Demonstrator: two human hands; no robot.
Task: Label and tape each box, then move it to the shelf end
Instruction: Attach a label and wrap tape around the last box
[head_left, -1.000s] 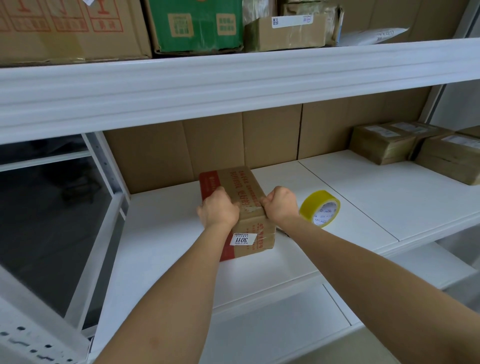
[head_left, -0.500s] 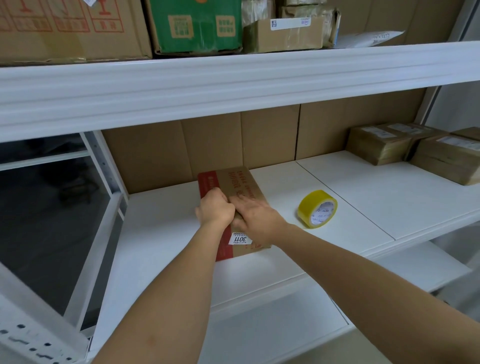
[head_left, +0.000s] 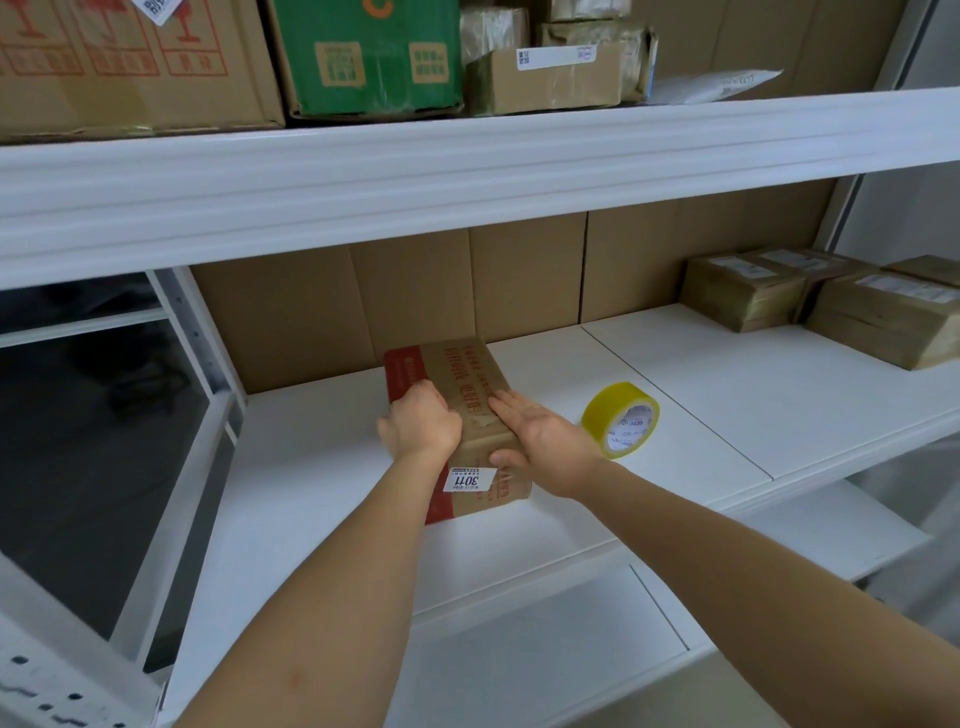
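From my feed, the left hand (head_left: 422, 422) hides part of the brown cardboard box with the red side band (head_left: 462, 384), and I cannot tell whether its curled fingers grip the near left edge or only press there. The box lies under both hands on the white shelf board (head_left: 322, 467); my right hand (head_left: 540, 441) lies flat and spread on top, beside the yellow tape roll (head_left: 621, 420). Its long axis runs front to back, white 3011 label (head_left: 467, 480) nearest me.
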